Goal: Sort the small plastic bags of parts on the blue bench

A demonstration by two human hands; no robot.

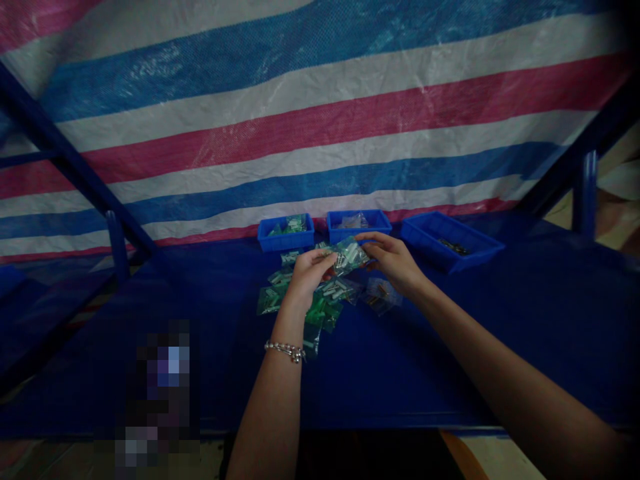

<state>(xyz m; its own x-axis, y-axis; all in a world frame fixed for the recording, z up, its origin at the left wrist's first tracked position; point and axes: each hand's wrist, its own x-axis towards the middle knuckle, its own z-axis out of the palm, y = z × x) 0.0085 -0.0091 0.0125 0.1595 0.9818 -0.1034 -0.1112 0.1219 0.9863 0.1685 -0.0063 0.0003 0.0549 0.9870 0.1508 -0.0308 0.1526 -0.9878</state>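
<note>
Between both hands, above the middle of the blue table, is a clear plastic bag (351, 257) with small pale pieces inside. My left hand (313, 268) is closed on its left side, thumb on top. My right hand (393, 259) pinches the bag's right edge with thumb and fingers. Below lie several small bags of pale pieces (270, 300), some over one another, partly hidden by my left hand and forearm. Among them is a bag with bright green contents (324, 312). Under my right hand lies a clear bag with brownish pieces (383, 295).
Along the back of the blue table (200, 347) stand a blue bin (286, 241) with small bags, a second blue bin (358, 233) with clear bags, and a larger blue bin (453, 240) with dark small parts. A striped sheet (320, 133) hangs behind, between slanted blue posts (80, 163).
</note>
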